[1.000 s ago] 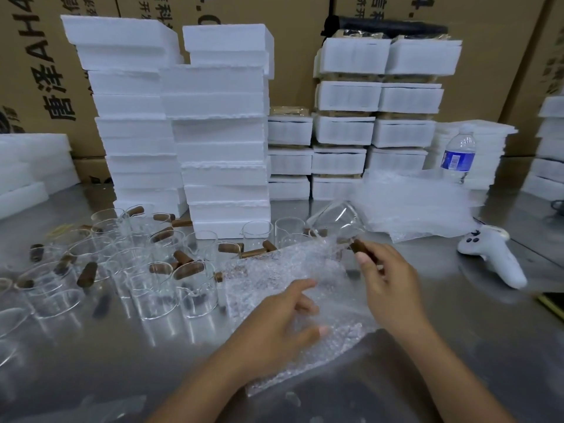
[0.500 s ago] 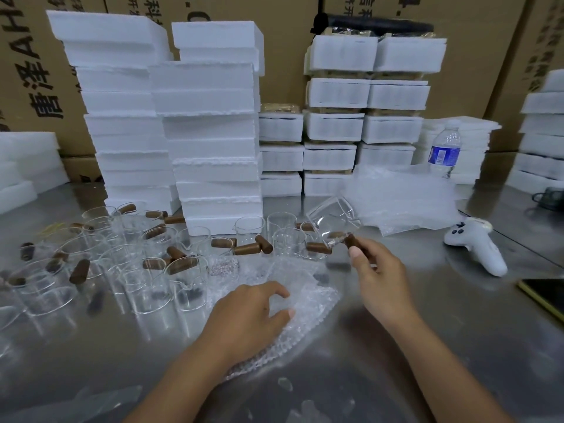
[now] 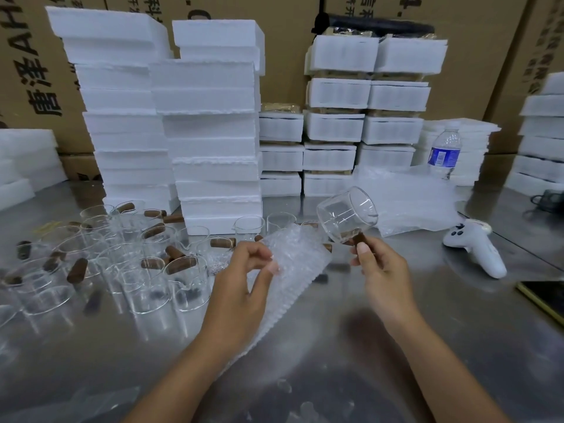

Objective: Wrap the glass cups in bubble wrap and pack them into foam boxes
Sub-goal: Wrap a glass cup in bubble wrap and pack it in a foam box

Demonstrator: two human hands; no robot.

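My right hand (image 3: 380,268) grips the brown wooden handle of a clear glass cup (image 3: 346,215), which hangs tilted above the steel table with its mouth facing up and right. My left hand (image 3: 241,288) pinches the upper edge of a sheet of bubble wrap (image 3: 297,264), lifted off the table just left of the cup. Several more glass cups (image 3: 128,257) with brown handles stand crowded on the left. White foam boxes (image 3: 210,126) are stacked at the back.
A pile of bubble wrap sheets (image 3: 409,203) lies at the back right, beside a water bottle (image 3: 444,152). A white controller (image 3: 476,247) and a dark phone (image 3: 546,297) lie on the right. Cardboard cartons (image 3: 290,41) wall the far side.
My right hand has lifted the cup higher and turned its mouth upward. My left hand has raised the bubble wrap off the table and now pinches its edge.
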